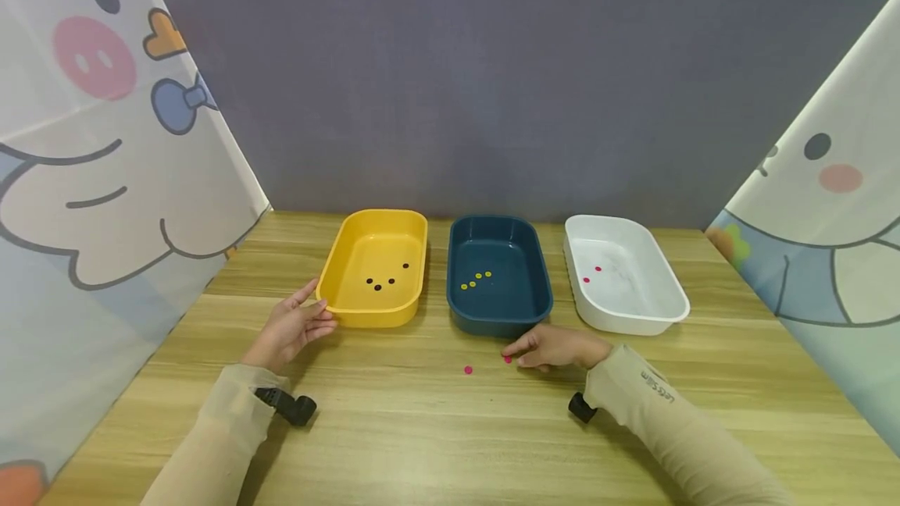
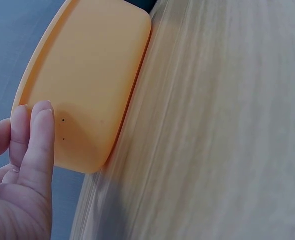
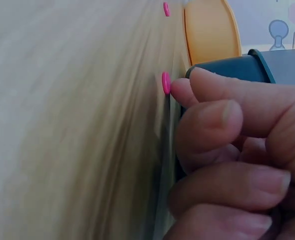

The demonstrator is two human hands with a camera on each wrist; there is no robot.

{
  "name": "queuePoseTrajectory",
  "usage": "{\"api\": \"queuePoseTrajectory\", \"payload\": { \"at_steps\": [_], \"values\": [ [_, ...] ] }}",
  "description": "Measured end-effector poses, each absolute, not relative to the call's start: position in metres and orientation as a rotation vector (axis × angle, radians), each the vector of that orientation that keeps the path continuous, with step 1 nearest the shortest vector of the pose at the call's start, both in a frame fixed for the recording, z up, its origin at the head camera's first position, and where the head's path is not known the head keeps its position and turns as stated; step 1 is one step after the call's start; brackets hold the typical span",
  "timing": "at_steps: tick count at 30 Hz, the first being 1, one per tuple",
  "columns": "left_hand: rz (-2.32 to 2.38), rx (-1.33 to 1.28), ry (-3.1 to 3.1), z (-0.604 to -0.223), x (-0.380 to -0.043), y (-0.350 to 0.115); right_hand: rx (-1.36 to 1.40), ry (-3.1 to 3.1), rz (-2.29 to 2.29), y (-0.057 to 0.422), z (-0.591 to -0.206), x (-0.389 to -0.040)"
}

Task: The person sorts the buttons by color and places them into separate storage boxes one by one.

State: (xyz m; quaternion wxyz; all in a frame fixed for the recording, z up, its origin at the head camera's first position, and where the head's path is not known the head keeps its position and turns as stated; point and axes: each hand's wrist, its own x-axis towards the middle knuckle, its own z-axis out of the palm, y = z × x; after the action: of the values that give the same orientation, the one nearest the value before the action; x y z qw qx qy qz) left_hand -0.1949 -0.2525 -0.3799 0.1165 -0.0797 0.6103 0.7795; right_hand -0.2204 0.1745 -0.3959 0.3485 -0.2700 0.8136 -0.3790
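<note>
My left hand touches the near left corner of a yellow bin, thumb and fingers almost straight along its rim and wall. Several small black discs lie inside. My right hand is low over the wood, just in front of a dark blue bin. One of its fingertips meets a small pink button-like disc lying on the table; the other fingers are bent. Left of that hand is a second pink disc.
Several yellow discs lie in the dark blue bin. To the right, a white bin contains two pink discs. A grey panel rises behind the wooden table, with printed cloths on both sides.
</note>
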Motion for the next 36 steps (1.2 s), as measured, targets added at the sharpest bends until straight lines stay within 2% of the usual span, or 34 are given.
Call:
{"api": "queuePoseTrajectory", "payload": {
  "at_steps": [14, 25, 36],
  "values": [
    [2.291, -0.254, 1.765, -0.378, -0.195, -0.251, -0.588, 2.162, -1.138, 0.172, -0.406, -0.218],
    [2.281, -0.268, 1.788, -0.378, -0.195, -0.251, -0.794, 2.177, -1.142, 0.172, -0.410, -0.221],
    [2.255, -0.280, 1.828, -0.377, -0.194, -0.250, -0.777, 2.326, -0.974, 0.163, -0.402, -0.213]
  ]
}}
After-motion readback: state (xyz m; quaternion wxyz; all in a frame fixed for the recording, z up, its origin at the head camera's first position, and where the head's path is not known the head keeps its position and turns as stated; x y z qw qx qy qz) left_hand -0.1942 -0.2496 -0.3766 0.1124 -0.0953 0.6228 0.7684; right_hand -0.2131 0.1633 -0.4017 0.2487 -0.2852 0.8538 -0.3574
